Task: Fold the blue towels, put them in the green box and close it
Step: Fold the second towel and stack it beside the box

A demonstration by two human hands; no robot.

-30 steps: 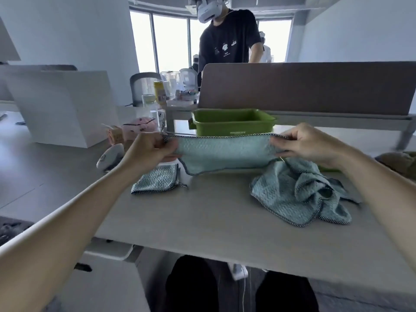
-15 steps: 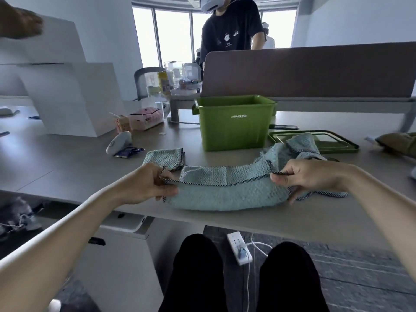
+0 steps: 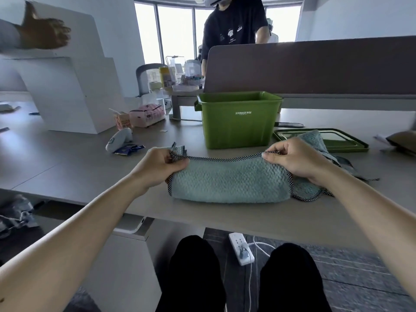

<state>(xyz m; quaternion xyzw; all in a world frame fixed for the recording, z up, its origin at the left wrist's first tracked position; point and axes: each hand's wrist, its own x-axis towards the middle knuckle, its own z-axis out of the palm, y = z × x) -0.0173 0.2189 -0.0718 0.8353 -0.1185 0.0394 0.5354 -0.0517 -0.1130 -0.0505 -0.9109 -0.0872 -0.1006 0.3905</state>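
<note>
Head: left hand (image 3: 161, 168), right hand (image 3: 298, 162) pinch one towel (image 3: 229, 182).

Blue towel (image 3: 229, 183) folded in half; green box (image 3: 238, 131) upright, lidless, just behind.

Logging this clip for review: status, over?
Left hand, right hand: both pinching folded towel by top hem. Green box open, lid flat beside it. Loose towel overlapping lid's edge.

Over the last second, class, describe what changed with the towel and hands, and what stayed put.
The left hand and right hand lowered the blue towel from mid-air onto the table, doubled over, still pinching its trimmed edge. The green box stays open, its lid flat beside it.
</note>
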